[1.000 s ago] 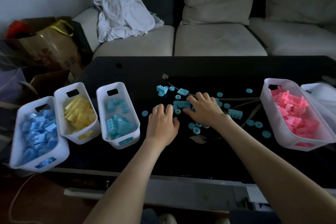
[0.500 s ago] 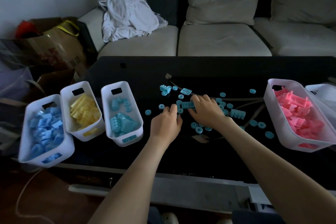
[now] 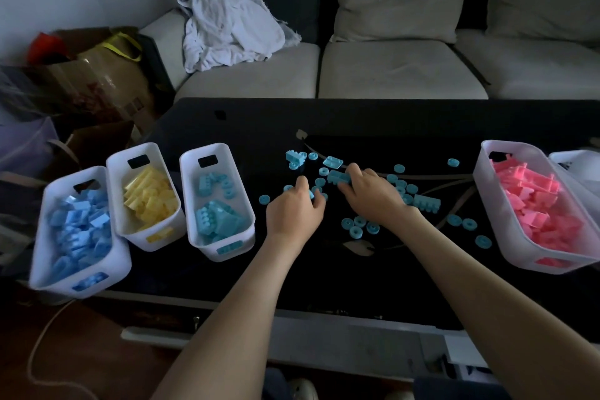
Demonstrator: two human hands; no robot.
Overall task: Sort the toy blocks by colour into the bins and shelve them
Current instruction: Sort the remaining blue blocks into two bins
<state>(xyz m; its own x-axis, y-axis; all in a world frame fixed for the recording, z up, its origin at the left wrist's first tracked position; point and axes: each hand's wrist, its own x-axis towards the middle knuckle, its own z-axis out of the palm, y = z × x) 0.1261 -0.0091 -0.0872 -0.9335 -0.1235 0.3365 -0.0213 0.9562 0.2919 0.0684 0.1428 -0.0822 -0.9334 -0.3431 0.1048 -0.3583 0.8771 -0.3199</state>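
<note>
Left hand (image 3: 293,208) curled onto teal piece (image 3: 311,194); right hand (image 3: 370,193) grips teal brick (image 3: 337,177).

Both my forearms (image 3: 246,295) are bare — left hand (image 3: 293,211) and right hand (image 3: 370,196) too (dim light blurs finer detail).

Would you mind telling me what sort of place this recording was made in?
Most likely a home living room: a cream cushioned sofa stands behind the glossy black coffee table, with a crumpled white cloth left on its seat.

No text, label or number can be read; red print on the box (image 3: 110,84), far left of the left hand (image 3: 293,209), is too blurred.
</note>
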